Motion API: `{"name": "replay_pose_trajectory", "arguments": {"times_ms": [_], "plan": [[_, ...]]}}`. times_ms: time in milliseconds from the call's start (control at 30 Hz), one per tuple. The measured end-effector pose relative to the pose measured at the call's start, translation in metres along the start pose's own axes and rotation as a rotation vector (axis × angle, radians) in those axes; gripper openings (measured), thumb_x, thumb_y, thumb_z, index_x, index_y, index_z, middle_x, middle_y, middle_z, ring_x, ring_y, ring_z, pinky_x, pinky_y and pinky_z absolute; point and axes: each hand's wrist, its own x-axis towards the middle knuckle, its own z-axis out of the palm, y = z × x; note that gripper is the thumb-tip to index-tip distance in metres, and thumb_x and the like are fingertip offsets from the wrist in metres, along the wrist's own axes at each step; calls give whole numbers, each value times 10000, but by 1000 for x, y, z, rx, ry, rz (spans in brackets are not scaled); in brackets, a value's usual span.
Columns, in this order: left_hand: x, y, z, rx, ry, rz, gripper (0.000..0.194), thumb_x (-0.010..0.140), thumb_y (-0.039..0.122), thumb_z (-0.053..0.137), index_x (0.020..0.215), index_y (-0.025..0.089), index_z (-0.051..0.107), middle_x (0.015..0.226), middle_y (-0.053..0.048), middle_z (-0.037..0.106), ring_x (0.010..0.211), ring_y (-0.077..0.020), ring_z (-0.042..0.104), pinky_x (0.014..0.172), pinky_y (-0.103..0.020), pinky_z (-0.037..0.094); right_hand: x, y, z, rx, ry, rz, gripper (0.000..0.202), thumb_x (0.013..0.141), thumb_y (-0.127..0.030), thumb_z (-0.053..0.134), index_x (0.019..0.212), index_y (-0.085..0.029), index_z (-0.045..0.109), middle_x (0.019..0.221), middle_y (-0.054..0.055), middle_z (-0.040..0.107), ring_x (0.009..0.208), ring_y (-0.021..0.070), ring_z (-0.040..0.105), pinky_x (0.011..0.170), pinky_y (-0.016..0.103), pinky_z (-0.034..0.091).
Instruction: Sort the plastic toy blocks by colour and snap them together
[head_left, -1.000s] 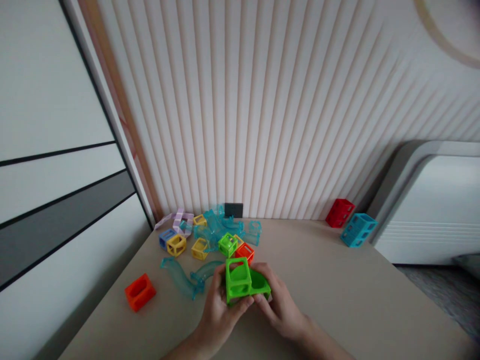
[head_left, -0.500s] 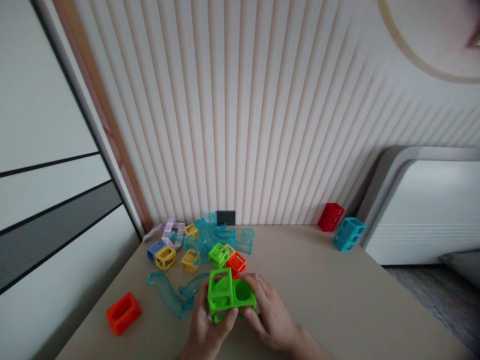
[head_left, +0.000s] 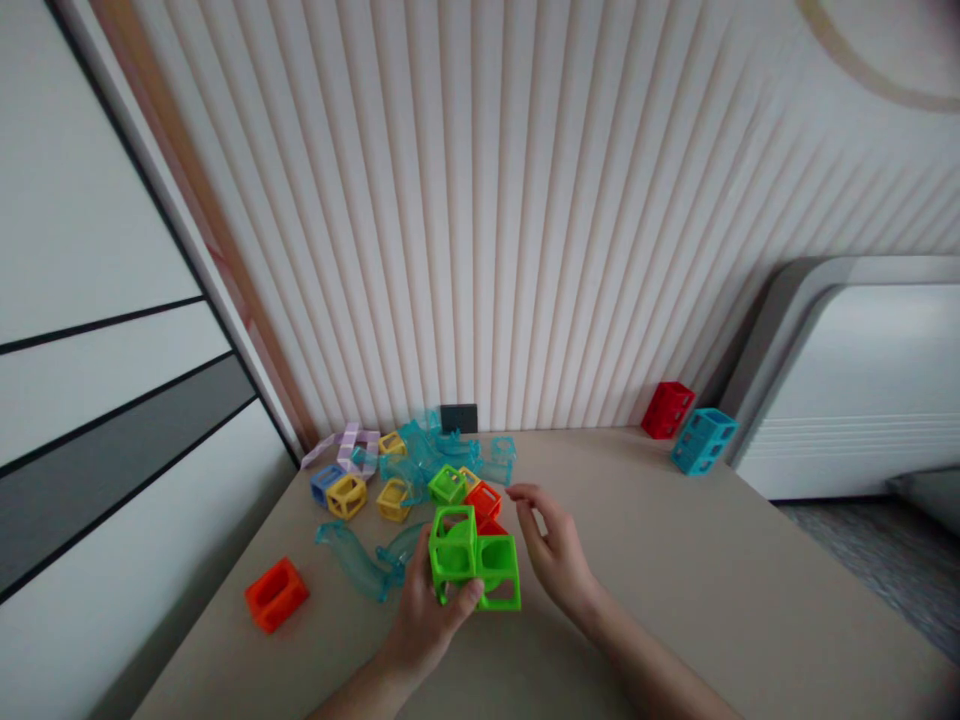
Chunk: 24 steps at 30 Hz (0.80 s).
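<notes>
My left hand (head_left: pixel 431 605) grips green open-frame toy blocks (head_left: pixel 476 562), its thumb across the near face. They form an L: a taller part on the left, a lower cube with a rounded hollow on the right. To the right, my right hand (head_left: pixel 556 550) is off the blocks, fingers bent, thumb apart, nothing visible in it. Its fingertips are near a red-orange block (head_left: pixel 484 500) on the table. Behind the held piece sit a small green cube (head_left: pixel 448 485) and a yellow cube, partly hidden. Clear blue curved tubes (head_left: pixel 356 562) lie left of my left hand.
An orange block (head_left: pixel 276 595) lies at the table's left. Farther back are yellow cubes (head_left: pixel 346 496), a blue block (head_left: pixel 325 482), lilac pieces (head_left: pixel 358 450), more clear blue tubes (head_left: pixel 427 450) and a black box (head_left: pixel 459 418) by the wall. Red (head_left: pixel 667 410) and blue (head_left: pixel 703 441) blocks stand back right.
My right hand has let go of the green blocks and moved right and up, away from them. My left hand still holds them, now turned slightly. The whole view has shifted a little.
</notes>
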Motion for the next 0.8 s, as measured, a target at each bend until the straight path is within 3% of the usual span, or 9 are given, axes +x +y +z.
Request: {"name": "replay_pose_trajectory", "arguments": {"times_ms": [67, 133, 233, 333, 567, 800], "plan": [[-3, -4, -1, 3, -7, 18, 616, 696, 446, 815, 1213, 209, 576, 1125, -100, 698, 996, -277, 693, 838, -357, 582, 18, 0, 5, -151, -53, -20, 269, 992, -341, 492, 1061, -220, 723, 1172, 109, 693, 1128, 264, 626, 988, 401, 485], [-4, -5, 0, -14, -99, 21, 606, 696, 435, 819, 1210, 216, 581, 1110, -93, 696, 980, -266, 688, 826, -342, 572, 37, -3, 13, -288, -196, -46, 268, 943, -358, 585, 1130, -222, 719, 1263, 115, 657, 1193, 289, 586, 1037, 436, 444], [-5, -2, 3, -72, -293, 25, 544, 714, 419, 813, 1170, 218, 595, 1068, -81, 689, 937, -238, 678, 805, -316, 553, 56, -10, 29, -409, -343, -60, 562, 840, -484, 716, 1312, -195, 622, 1301, 136, 634, 1196, 316, 572, 1025, 446, 441], [-5, -1, 7, -134, -380, 44, 530, 715, 409, 819, 1147, 216, 579, 1091, -88, 679, 952, -235, 665, 803, -312, 535, 62, -17, 45, -490, -397, -62, 725, 770, -554, 765, 1357, -175, 568, 1264, 150, 650, 1174, 331, 579, 993, 441, 442], [-5, -8, 6, -209, -464, -20, 556, 716, 386, 831, 1157, 218, 537, 1078, -93, 681, 970, -243, 657, 824, -336, 519, 57, -17, 60, -582, -393, 6, 264, 831, -330, 687, 1052, -193, 641, 1043, 103, 738, 975, 276, 679, 868, 354, 441], [-3, -2, 8, -239, -456, -69, 586, 717, 429, 827, 1199, 231, 561, 1099, -79, 665, 963, -231, 651, 818, -324, 519, 58, -5, 57, -426, -245, 195, 332, 876, -336, 594, 1166, -178, 559, 916, 106, 757, 833, 285, 725, 698, 315, 451]]}}
